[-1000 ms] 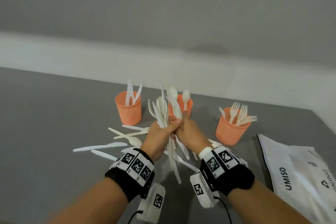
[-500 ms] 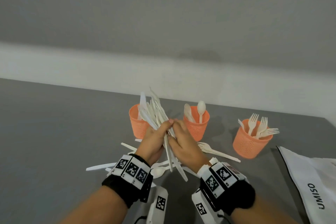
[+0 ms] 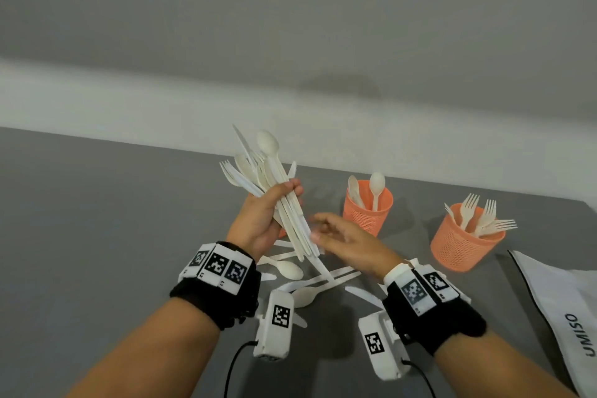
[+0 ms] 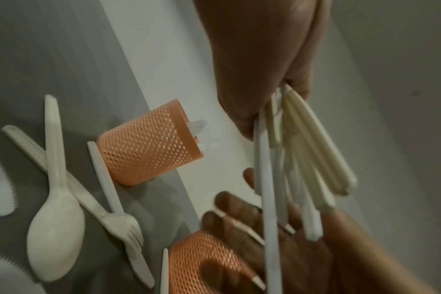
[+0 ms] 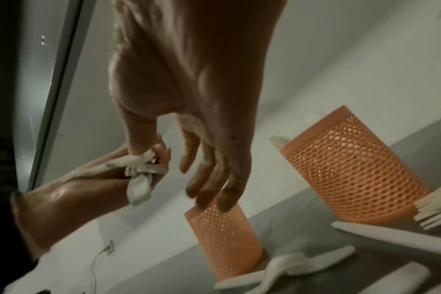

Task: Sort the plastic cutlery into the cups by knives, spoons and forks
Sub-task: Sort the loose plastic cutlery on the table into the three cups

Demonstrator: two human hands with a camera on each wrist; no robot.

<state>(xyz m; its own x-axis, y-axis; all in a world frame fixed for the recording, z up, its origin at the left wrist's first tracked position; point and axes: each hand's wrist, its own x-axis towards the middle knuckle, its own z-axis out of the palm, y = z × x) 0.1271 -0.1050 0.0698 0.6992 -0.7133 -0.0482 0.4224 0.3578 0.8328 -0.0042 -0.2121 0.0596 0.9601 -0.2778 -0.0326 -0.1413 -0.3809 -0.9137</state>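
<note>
- My left hand [image 3: 261, 223] clamps a mixed bundle [image 3: 274, 184]; right hand [image 3: 349, 239] loose, holding nothing
- Spoon cup [image 3: 368, 210] and fork cup [image 3: 458, 245] part-filled; loose pieces [image 3: 310, 281] remain on the surface [image 3: 97, 236]; I judge about halfway

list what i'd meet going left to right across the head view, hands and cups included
left hand gripping the bundle of cutlery → right hand → spoon cup → fork cup → white bag
</note>
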